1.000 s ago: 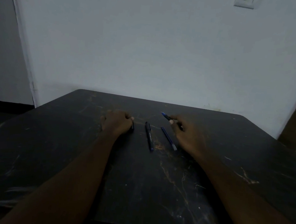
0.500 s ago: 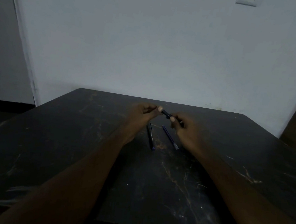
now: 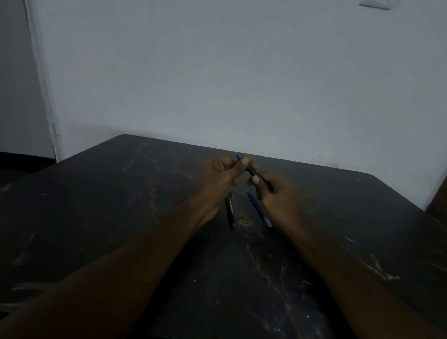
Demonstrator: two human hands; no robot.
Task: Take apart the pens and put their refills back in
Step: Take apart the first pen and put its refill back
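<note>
Though dim, pen (image 3: 252, 170) seemingly in hands (image 3: 220, 176) (image 3: 278, 195).

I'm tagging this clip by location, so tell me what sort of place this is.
Probably a plain room indoors, home or office: a scuffed dark table stands before a bare pale wall, with a light switch high up.
</note>
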